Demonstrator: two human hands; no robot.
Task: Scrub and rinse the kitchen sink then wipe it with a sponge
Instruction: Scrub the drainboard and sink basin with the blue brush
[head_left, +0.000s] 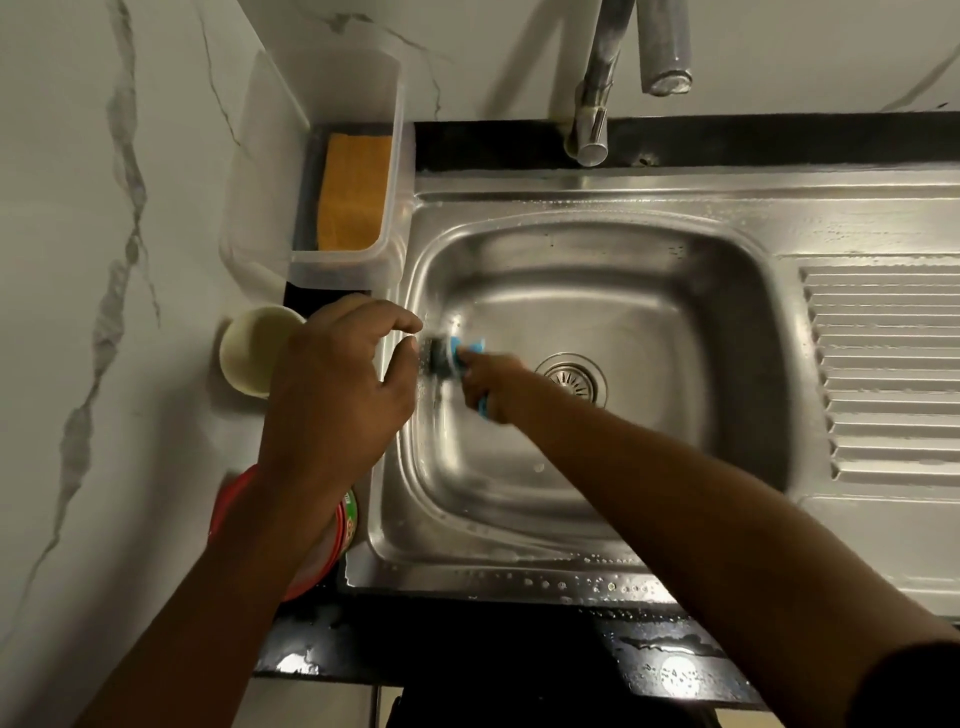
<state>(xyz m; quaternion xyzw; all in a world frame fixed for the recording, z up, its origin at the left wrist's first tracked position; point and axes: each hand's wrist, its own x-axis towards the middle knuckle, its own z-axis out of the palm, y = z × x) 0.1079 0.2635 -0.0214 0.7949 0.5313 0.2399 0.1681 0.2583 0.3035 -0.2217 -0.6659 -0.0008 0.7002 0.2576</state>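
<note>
A wet stainless steel sink (613, 291) fills the middle of the head view, its drain (574, 378) near the basin's centre. My right hand (493, 387) reaches into the basin and grips a blue-handled scrub brush (449, 358), whose dark bristle head is pressed against the left wall of the basin. My left hand (332, 384) hovers over the sink's left rim with fingers loosely curled and apart, holding nothing. An orange sponge (353, 192) lies in a clear plastic container (395, 171) at the back left.
A chrome tap (602, 78) rises behind the sink with no water running. A ribbed draining board (888, 374) lies to the right. A cream cup (249, 353) and a red-lidded tub (322, 551) stand on the black counter at the left, against the marble wall.
</note>
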